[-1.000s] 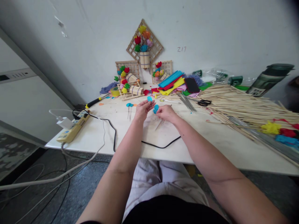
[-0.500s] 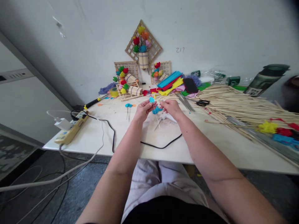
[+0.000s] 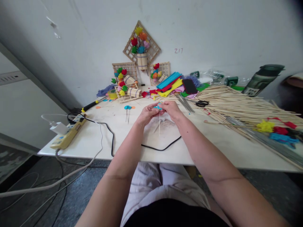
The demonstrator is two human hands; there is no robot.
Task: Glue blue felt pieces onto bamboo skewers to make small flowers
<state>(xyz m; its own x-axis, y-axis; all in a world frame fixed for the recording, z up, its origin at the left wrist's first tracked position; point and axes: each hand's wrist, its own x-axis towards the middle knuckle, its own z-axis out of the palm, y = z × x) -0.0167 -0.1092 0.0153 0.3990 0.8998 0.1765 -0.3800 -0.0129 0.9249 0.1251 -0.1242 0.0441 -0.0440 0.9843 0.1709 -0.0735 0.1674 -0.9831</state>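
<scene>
Between my hands, just above the table, is a small blue felt-like disc (image 3: 159,106) on a thin pale stem (image 3: 159,124) that hangs almost straight down. My left hand (image 3: 149,113) pinches the disc from the left. The fingers of my right hand (image 3: 170,109) close on its other edge, so the hands nearly touch and hide part of it. To the left lie blue discs (image 3: 127,107) on thin wires. A white object, mostly covered by my right hand, rests beneath it.
Bamboo sticks (image 3: 236,104), black scissors (image 3: 202,103) and coloured felt strips (image 3: 169,82) lie to the right and back. Lattice panels with felt flowers (image 3: 142,47) stand by the wall. A power strip (image 3: 68,134) sits left; a black cord (image 3: 163,148) crosses the front.
My right hand has moved left onto the blue disc, meeting my left hand. The stem has swung from slanted to nearly vertical. The view has shifted slightly to the right.
</scene>
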